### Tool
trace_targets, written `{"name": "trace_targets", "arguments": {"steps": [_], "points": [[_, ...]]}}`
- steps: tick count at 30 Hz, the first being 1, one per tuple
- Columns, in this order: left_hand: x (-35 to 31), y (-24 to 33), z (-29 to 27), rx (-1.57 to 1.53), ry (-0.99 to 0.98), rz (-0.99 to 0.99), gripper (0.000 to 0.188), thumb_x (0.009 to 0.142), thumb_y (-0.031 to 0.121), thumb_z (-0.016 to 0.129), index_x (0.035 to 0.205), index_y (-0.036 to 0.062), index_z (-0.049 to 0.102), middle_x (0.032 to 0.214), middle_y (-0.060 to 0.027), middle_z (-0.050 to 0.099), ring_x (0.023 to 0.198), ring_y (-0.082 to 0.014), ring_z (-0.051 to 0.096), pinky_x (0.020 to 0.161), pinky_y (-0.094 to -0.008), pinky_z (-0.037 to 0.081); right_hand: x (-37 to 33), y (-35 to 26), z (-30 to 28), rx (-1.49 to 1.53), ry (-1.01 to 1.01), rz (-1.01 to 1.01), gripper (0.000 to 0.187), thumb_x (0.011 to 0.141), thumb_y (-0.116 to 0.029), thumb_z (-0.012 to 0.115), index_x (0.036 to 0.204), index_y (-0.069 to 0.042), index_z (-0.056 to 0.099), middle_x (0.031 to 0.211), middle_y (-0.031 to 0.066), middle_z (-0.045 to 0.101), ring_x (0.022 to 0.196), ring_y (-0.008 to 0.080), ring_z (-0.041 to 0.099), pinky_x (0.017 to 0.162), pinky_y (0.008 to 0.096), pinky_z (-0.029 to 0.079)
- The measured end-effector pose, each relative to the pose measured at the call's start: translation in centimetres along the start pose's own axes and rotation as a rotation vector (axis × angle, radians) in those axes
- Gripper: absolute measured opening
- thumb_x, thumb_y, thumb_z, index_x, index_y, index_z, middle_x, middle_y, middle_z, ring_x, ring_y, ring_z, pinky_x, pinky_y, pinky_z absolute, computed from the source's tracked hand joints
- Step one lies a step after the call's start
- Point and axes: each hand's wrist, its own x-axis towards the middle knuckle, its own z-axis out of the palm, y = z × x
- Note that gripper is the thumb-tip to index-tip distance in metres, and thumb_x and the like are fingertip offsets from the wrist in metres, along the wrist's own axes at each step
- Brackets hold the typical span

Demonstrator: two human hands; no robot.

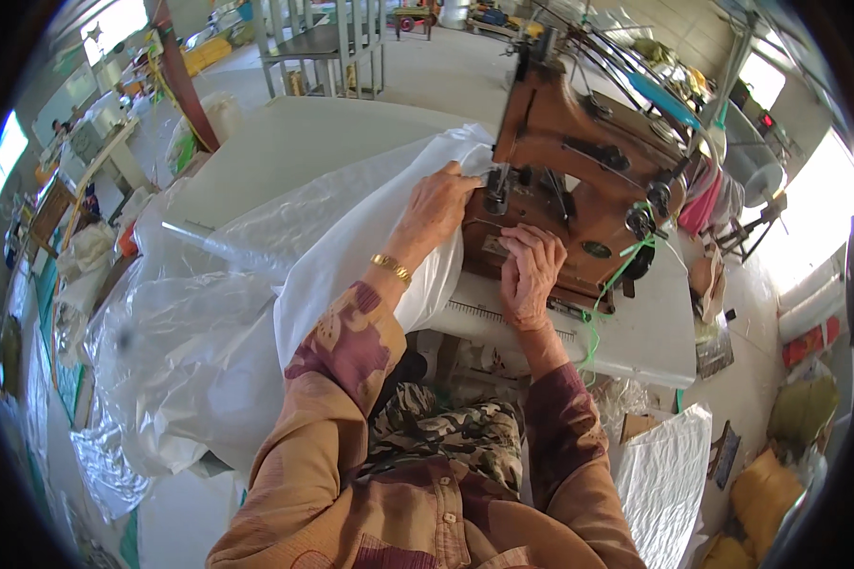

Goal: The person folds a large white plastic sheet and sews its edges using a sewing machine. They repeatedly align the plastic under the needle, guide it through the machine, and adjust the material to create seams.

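Observation:
A brown industrial sewing machine (579, 133) stands on a white table (342, 123). Draped over the table's left side is a white plastic-looking sheet (351, 256), its right edge reaching the machine bed. My left hand (434, 211), with a gold watch on the wrist, pinches this sheet beside the needle area (496, 190). My right hand (531, 270) rests on the machine bed just right of the needle, its fingers bent and drawn together. Whatever those fingertips may hold is too small to make out. Green string (593, 322) hangs from the machine's right end.
Crumpled clear plastic (190, 360) spreads over the table's left part. A ruler scale (484, 313) runs along the front edge. Beyond the table stands a metal-framed stool (323, 43); a red-brown post (182, 81) rises at left. Silvery sheeting (664, 484) and sacks (764, 493) lie at lower right.

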Motion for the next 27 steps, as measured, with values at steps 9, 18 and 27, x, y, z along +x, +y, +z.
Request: {"name": "trace_targets", "arguments": {"steps": [9,18,27], "points": [[0.4,-2.9,0.6,-0.014,0.065,-0.082,0.023,0.087,0.005,0.059,0.106,0.0082,0.072,0.093,-0.0168,0.062,0.088,-0.0375,0.062,0.078,-0.0453,0.049,0.0,0.1,0.7,-0.018,0.021,-0.010,0.033,0.070,0.005,0.058,0.100,-0.007,0.062,0.113,0.0044,0.064,0.114,0.0268,0.057,0.102,0.0471,0.036],[-5.1,-2.3,-1.6,-0.092,0.287,-0.139,0.023,0.085,0.001,0.062,0.107,0.0032,0.068,0.088,-0.0169,0.063,0.072,-0.0333,0.064,0.062,-0.0393,0.050,0.3,-0.5,-0.4,0.003,0.026,-0.006,0.025,0.078,0.001,0.061,0.102,-0.006,0.062,0.112,0.0049,0.064,0.111,0.0269,0.058,0.101,0.0467,0.036],[-6.9,-2.8,-1.9,0.062,0.399,0.019,0.028,0.083,0.000,0.062,0.110,0.0085,0.065,0.085,-0.0116,0.061,0.072,-0.0341,0.062,0.065,-0.0430,0.052,-1.6,-0.8,-2.1,-0.087,0.048,0.008,0.012,0.084,-0.011,0.067,0.095,-0.008,0.062,0.093,0.0055,0.063,0.094,0.0278,0.060,0.089,0.0449,0.040]]}}
